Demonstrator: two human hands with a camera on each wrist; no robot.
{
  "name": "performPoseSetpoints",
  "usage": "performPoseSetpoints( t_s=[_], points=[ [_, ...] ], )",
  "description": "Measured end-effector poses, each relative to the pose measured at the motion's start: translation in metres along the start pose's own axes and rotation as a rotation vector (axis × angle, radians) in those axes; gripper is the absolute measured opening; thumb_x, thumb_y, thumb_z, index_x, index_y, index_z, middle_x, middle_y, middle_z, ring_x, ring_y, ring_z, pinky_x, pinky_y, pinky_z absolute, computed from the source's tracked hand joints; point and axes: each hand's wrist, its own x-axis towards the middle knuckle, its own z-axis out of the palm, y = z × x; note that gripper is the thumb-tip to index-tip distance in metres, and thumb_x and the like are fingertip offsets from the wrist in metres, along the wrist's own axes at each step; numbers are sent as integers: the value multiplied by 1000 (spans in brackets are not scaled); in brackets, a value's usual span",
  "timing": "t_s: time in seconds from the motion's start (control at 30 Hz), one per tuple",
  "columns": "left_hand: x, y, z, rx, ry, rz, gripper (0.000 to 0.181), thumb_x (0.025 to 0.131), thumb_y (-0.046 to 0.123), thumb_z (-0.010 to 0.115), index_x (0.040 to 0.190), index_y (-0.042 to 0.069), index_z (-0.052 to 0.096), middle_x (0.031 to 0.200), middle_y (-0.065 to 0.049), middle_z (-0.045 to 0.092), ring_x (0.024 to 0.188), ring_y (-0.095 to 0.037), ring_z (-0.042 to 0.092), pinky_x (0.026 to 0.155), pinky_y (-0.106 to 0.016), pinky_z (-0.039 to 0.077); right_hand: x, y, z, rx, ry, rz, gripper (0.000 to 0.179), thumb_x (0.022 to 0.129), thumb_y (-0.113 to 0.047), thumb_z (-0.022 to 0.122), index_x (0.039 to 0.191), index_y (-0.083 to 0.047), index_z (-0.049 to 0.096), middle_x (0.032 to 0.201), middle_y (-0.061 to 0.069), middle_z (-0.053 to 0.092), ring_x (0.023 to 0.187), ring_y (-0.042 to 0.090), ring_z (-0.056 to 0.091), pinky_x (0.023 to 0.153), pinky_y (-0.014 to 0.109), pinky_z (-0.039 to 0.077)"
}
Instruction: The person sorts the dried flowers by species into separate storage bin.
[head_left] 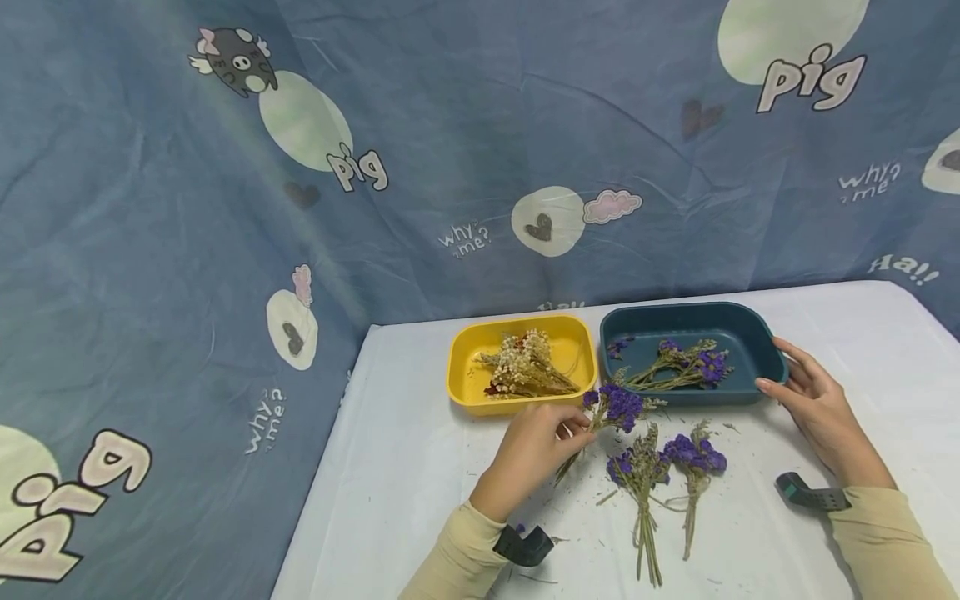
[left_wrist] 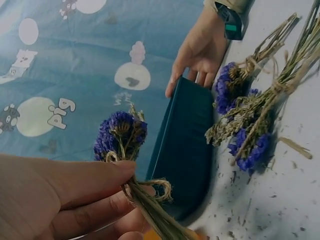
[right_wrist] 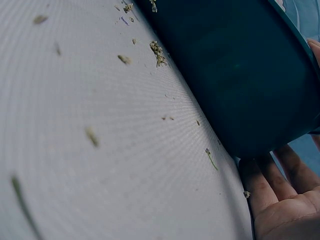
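My left hand pinches a small bunch of purple dried flowers between thumb and fingers, near the front edge of the teal tray. In the left wrist view, twine loops round the stems of this bunch just at the fingertips. My right hand holds the right end of the teal tray, thumb at its near corner and fingers along its end wall. Fingers touch the tray's end in the right wrist view. Inside the tray lie more purple dried flowers.
A yellow tray holding cream dried flowers stands left of the teal one. Two more tied purple bunches, a larger bunch and a smaller bunch, lie on the white table. Plant crumbs are scattered about. Behind hangs a blue printed cloth.
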Motion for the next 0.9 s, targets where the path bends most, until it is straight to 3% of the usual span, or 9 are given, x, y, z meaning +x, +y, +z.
performPoseSetpoints(
  t_s=[0.1,0.27,0.5,0.7,0.9],
  points=[
    [10,4,1,15,-1,16,13,94,28,77,102,19,81,87,10,78,72,4,63,67,-12,50,0,0,-1,-9,1,3,80,99,3,64,165,-23,27,163,9,31,115,-13,58,91,3,50],
    [25,9,4,40,0,44,12,95,29,76,102,21,81,86,11,77,73,4,63,69,-12,50,0,-1,-1,-20,2,2,80,99,2,64,165,-23,27,162,9,31,115,-14,57,90,3,50],
    [46,16,7,45,5,67,12,96,30,75,102,22,81,87,12,77,67,7,58,62,-10,46,0,-1,-1,-11,-1,-2,79,99,3,64,165,-23,27,156,4,38,115,-13,58,90,3,50],
    [66,23,9,58,16,65,9,97,30,74,101,24,80,87,13,76,68,6,58,63,-11,47,0,-1,0,-16,1,6,80,99,1,65,165,-24,27,164,11,29,115,-13,57,91,2,50],
    [86,31,14,133,25,57,10,98,32,73,102,26,80,89,14,77,69,5,59,60,-11,46,0,-1,0,-22,10,2,80,99,2,65,164,-24,28,155,6,38,114,-13,58,89,3,51]
  ],
)
